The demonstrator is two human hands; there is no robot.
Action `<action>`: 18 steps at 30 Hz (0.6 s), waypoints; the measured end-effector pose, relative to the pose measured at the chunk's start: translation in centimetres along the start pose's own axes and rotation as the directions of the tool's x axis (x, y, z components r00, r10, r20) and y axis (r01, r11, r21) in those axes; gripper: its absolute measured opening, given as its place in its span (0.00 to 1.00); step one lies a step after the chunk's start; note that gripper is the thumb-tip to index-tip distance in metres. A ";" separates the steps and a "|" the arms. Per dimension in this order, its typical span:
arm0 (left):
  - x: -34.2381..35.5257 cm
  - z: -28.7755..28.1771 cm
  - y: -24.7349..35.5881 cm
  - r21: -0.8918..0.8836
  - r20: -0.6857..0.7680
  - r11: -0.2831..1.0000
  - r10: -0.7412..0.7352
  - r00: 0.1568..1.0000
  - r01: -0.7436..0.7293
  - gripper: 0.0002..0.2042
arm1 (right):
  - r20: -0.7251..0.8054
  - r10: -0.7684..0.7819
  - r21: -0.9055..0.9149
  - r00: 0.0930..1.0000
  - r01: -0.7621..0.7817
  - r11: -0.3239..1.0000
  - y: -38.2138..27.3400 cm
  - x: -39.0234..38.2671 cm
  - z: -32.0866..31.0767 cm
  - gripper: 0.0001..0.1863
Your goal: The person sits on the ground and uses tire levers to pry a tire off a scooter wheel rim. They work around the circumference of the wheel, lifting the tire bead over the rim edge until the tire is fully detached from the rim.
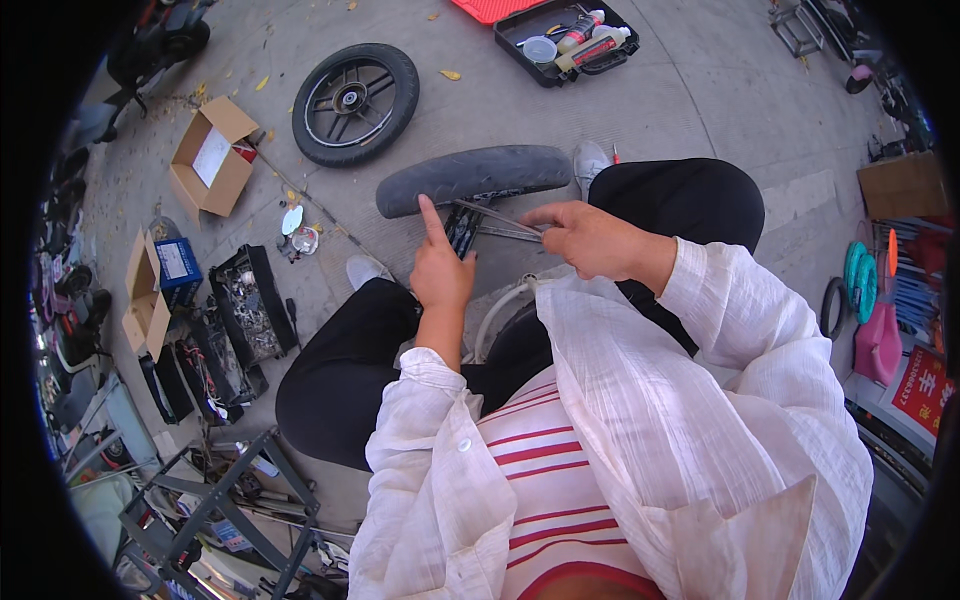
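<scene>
A black tyre [475, 172] stands upright in front of me, partly fitted round a dark spoked wheel rim [463, 226]. My left hand [443, 270] is at its near left side; the outstretched index fingertip touches the tyre's edge, the thumb lies apart near a spoke, and the other fingers are mostly hidden. On the right, my right hand [588, 240] is closed round a thin metal tyre lever [505, 220], whose far tip reaches the gap between tyre and rim. A second metal bar shows just below it.
Another wheel with its tyre [354, 104] lies on the concrete beyond. An open black toolbox [553, 70] holds bottles. Left are an open cardboard box [235, 118], a tray of small metal parts [250, 305] and a grey metal frame [190, 530]. My knees flank the wheel.
</scene>
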State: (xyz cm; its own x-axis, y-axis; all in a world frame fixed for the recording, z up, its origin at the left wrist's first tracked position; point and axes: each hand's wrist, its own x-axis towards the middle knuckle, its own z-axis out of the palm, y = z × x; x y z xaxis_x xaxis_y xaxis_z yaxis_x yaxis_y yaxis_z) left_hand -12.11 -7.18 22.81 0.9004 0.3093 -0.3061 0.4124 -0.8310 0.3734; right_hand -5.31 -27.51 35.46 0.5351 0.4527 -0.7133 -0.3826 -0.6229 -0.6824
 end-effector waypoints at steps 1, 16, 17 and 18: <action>0.0 0.0 -0.1 0.001 0.002 1.000 -0.001 1.000 0.001 0.62 | -0.034 0.004 0.011 0.999 -0.003 1.000 0.6 1.0 0.3 0.25; -0.1 0.0 0.0 0.021 0.003 1.000 -0.006 1.000 0.006 0.61 | -0.083 0.152 0.279 0.985 -0.123 0.952 3.5 8.1 0.3 0.23; -0.1 0.1 0.0 0.016 -0.010 1.000 0.003 1.000 -0.003 0.61 | -0.100 0.176 0.267 0.979 -0.143 0.953 3.4 8.7 0.3 0.23; -0.3 0.2 -0.1 0.011 -0.024 1.000 0.012 1.000 -0.012 0.61 | -0.118 0.199 0.255 0.973 -0.164 0.953 3.4 9.1 0.3 0.22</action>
State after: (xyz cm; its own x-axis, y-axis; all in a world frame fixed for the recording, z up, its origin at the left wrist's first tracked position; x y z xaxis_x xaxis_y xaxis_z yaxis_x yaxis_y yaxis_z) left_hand -12.45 -7.23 22.70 0.9083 0.3101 -0.2808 0.4002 -0.8395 0.3674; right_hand -1.99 -25.34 26.60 0.5331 0.2412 -0.8109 -0.6448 -0.5047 -0.5740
